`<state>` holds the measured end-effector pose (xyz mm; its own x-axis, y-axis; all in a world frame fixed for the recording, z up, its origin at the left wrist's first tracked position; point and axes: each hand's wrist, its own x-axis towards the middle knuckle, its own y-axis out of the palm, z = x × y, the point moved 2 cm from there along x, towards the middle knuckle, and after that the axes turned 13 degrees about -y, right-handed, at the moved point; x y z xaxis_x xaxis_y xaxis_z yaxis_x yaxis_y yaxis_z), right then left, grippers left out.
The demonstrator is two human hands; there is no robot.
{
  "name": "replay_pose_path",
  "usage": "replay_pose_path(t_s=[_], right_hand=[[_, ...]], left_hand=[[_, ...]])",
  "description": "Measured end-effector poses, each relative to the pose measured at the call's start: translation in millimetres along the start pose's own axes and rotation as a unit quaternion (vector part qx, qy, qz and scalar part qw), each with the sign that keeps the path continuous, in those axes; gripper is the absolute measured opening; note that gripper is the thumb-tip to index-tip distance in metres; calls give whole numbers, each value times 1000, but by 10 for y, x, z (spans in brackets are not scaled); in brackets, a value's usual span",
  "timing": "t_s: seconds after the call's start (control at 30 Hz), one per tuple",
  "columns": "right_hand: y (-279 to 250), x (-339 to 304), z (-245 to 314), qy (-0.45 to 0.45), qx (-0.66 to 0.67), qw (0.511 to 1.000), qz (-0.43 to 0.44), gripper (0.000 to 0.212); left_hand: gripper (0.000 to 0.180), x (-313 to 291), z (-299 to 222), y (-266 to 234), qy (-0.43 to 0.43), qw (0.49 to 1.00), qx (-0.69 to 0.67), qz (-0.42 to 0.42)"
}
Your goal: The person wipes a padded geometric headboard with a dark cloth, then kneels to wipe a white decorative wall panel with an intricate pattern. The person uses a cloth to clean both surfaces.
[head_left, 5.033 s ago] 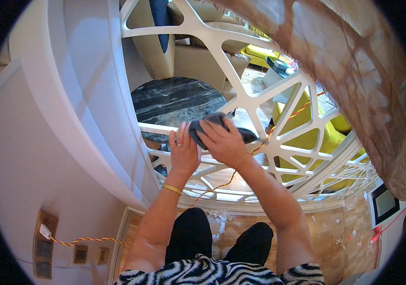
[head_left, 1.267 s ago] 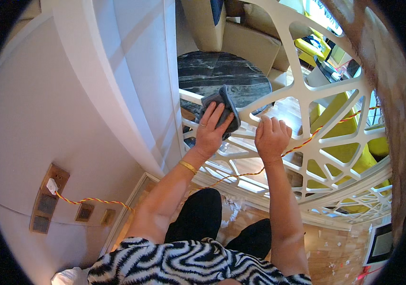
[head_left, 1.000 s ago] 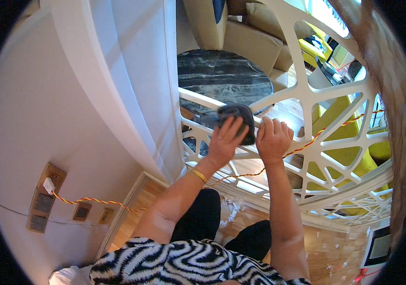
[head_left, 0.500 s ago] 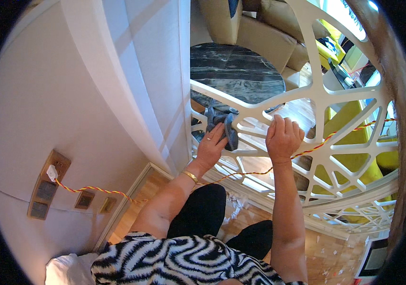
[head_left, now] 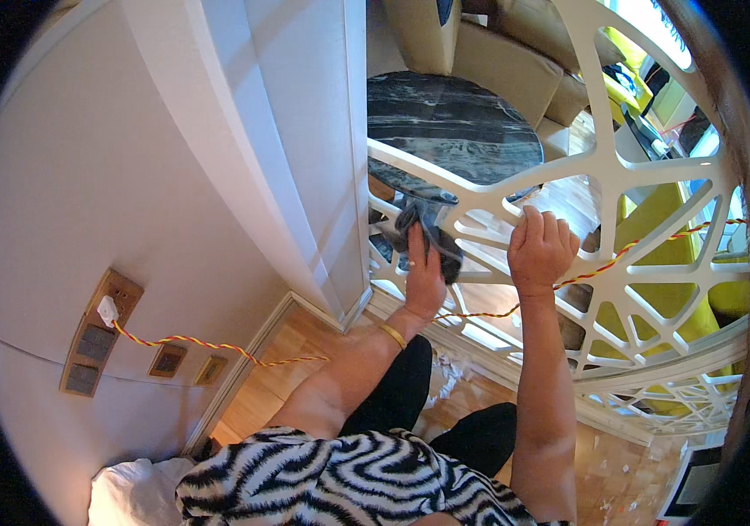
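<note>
My left hand [head_left: 424,279], a gold bangle at its wrist, presses a crumpled dark grey cloth [head_left: 448,254] against a white lattice screen [head_left: 607,175]. The fingers lie over the cloth, which drapes around the thin bars low at the screen's left end. Farther right, my right hand [head_left: 543,254] is closed on a bar of the screen, its fingertips folded over and partly hidden. A twisted red and yellow cord [head_left: 616,254] passes close to the right wrist and under the left forearm.
At left, a white plug [head_left: 107,309] sits in a brown socket panel [head_left: 99,337] on the pale wall. Beyond the screen stand a round black marble table [head_left: 445,131] and brown sofas [head_left: 507,79]. White scraps [head_left: 452,373] litter the wooden floor; a pale bundle [head_left: 134,495] lies lower left.
The left hand and the cloth have shifted slightly right along the bars, and the cloth is bunched differently. My right hand keeps its hold on the bar. The whole view has shifted a little.
</note>
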<state>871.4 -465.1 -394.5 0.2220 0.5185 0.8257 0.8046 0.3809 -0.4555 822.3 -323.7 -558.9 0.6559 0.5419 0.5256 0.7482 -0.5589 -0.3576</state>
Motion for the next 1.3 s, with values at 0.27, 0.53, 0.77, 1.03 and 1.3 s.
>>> replay_pose_path(t_s=[0.27,0.53,0.77,1.03,1.3], right_hand=[[2,-20,-47,-15,-16,1000,-16,14],[26,-34,-45,-14,-6,1000,-9,13],[24,-13,-34,-8,5,1000,-6,16],[-36,-9,-64,-15,22,1000,-16,17],[-187,17,-100,-7,123,992,21,31]], left_hand=[[45,223,121,-88,-10,989,132,-68],[42,-105,18,164,-191,972,-115,-76],[48,-76,-641,94,0,999,-35,-24],[38,22,-802,-35,116,992,52,-29],[38,149,-1303,142,132,989,-56,44]])
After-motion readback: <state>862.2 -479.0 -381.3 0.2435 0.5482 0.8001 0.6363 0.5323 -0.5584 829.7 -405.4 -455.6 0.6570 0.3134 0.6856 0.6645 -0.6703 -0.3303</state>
